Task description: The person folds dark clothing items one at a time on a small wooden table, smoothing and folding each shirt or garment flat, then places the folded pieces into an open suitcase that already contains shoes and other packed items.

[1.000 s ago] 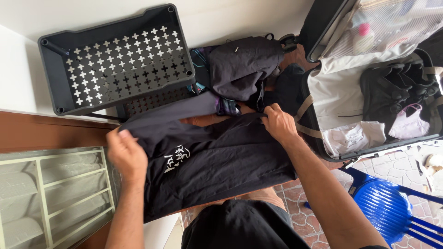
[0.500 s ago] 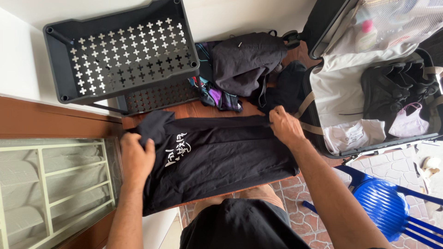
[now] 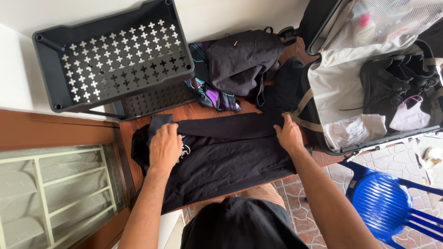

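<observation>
A black T-shirt (image 3: 221, 159) with a white print lies spread on a brown wooden table (image 3: 198, 111), its top part folded over. My left hand (image 3: 165, 146) presses down on the shirt's left side, over the print and a folded sleeve. My right hand (image 3: 289, 135) pinches the folded edge at the shirt's right end, close to the open suitcase (image 3: 332, 92).
A black perforated plastic basket (image 3: 115, 60) lies on its side at the back left. A pile of dark and purple clothes (image 3: 240, 64) sits behind the shirt. The suitcase holds black shoes (image 3: 392, 83), a pink mask and white cloth. A blue plastic chair (image 3: 383, 203) stands lower right.
The upper part of the shirt has been folded down toward me. My left hand moved right onto the print, and my right hand shifted slightly down and right along the fold.
</observation>
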